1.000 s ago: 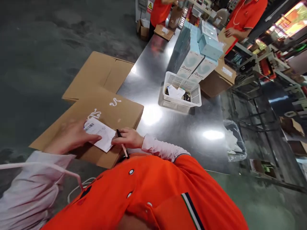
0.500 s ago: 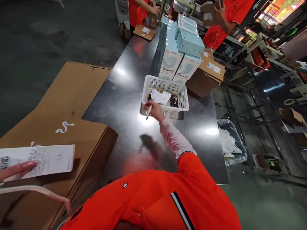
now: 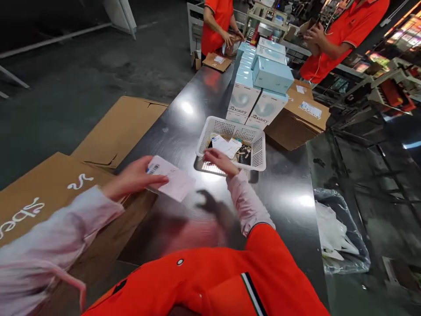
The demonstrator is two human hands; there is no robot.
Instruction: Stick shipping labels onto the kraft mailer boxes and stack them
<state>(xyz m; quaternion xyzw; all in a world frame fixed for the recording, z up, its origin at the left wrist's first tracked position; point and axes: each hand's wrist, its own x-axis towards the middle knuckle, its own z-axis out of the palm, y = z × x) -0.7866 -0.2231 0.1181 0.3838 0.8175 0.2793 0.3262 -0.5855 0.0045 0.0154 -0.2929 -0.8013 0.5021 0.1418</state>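
My left hand (image 3: 136, 177) grips one end of a flat white box (image 3: 174, 180) with a barcode and print, thumb lying across its top. The box is held over the metal table (image 3: 171, 136), and its far end is blurred. My right hand (image 3: 222, 161) is over the front rim of a white plastic basket (image 3: 259, 153), its fingers loosely apart, and nothing shows between them. Inside the basket lie white paper slips (image 3: 225, 145) and a dark item with small light pieces (image 3: 244, 154).
Stacked pale blue and white boxes (image 3: 243, 98) stand behind the basket. Brown cartons (image 3: 289, 127) are to their right. A large carton (image 3: 108, 127) borders the table's left. A lined bin (image 3: 338, 232) stands at right. Two co-workers (image 3: 348, 35) in orange-red shirts handle cartons beyond.
My left hand has brought the white box from the far left over to the table. The pale pen-like tool that was in my right hand is no longer visible. The view has shifted.
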